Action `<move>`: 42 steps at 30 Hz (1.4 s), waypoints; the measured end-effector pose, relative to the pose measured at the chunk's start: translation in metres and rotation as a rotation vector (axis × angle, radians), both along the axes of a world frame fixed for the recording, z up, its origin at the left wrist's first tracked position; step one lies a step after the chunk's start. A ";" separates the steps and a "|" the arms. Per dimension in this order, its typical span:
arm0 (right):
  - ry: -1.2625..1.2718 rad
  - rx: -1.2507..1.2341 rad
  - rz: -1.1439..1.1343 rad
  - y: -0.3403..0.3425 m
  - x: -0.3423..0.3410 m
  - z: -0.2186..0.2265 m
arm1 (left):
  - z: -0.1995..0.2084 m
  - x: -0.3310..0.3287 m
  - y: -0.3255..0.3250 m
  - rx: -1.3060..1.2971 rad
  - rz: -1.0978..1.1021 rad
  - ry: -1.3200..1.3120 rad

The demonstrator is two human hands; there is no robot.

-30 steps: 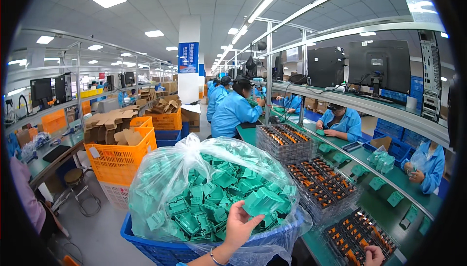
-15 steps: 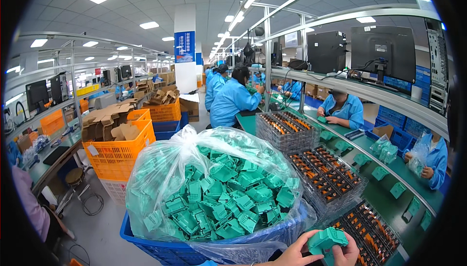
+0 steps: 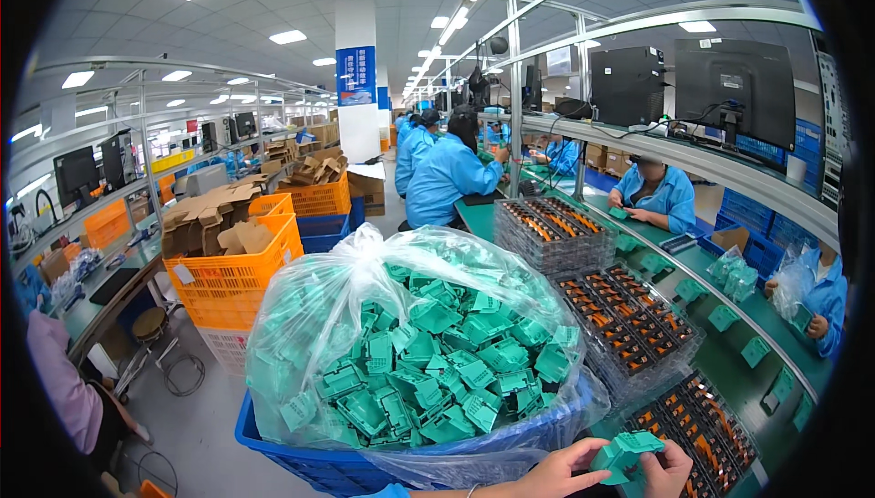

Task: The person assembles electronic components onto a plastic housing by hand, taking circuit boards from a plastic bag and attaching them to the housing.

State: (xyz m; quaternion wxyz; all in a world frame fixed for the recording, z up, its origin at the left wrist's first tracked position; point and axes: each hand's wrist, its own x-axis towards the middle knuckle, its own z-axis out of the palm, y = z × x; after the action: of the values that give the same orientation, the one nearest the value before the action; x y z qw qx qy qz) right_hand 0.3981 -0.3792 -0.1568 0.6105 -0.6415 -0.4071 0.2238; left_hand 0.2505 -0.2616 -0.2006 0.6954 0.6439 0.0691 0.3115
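Note:
A green plastic housing (image 3: 627, 449) is held between my two hands at the lower right. My left hand (image 3: 558, 472) pinches its left side with thumb and fingers. On its right side, my right hand (image 3: 671, 469) grips it, the fingers partly hidden behind the part. Just left of my hands, a large clear plastic bag (image 3: 301, 325) full of similar green housings (image 3: 447, 361) sits in a blue crate (image 3: 273, 448). Beyond my right hand lies a tray of black and orange parts (image 3: 702, 434).
Stacked clear trays (image 3: 629, 320) of black and orange parts stand along the green bench, beside a line (image 3: 725, 318) bearing spaced green housings. Orange crates (image 3: 232, 266) with cardboard stand at left. Co-workers in blue (image 3: 447, 179) sit ahead and across the line (image 3: 661, 197).
The view has shifted slightly, so the scene sits a little farther right. My hands still hold the green housing, which has turned and tilted between them.

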 end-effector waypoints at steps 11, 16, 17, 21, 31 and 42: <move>-0.177 0.089 -0.152 0.008 0.012 -0.024 | -0.006 0.011 0.002 0.084 -0.023 0.053; -0.286 0.142 -0.225 0.003 0.032 -0.024 | -0.003 0.033 -0.001 0.103 -0.004 0.068; -0.189 0.140 -0.175 0.002 0.035 -0.025 | -0.007 0.034 0.000 0.088 -0.008 0.058; 0.089 0.198 -0.162 -0.001 0.045 -0.037 | -0.010 0.046 -0.004 0.010 -0.053 0.087; 0.180 0.151 -0.145 0.014 0.066 -0.048 | -0.005 0.072 0.007 -0.162 -0.113 0.029; 0.496 0.068 -0.059 0.027 0.084 -0.042 | 0.006 0.086 0.038 -0.038 -0.125 0.124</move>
State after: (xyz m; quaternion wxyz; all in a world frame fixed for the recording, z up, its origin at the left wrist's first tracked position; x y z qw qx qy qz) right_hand 0.4820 -0.3521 -0.1985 0.7191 -0.5576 -0.2331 0.3429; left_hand 0.3369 -0.2231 -0.1950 0.7200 0.6516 0.0774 0.2257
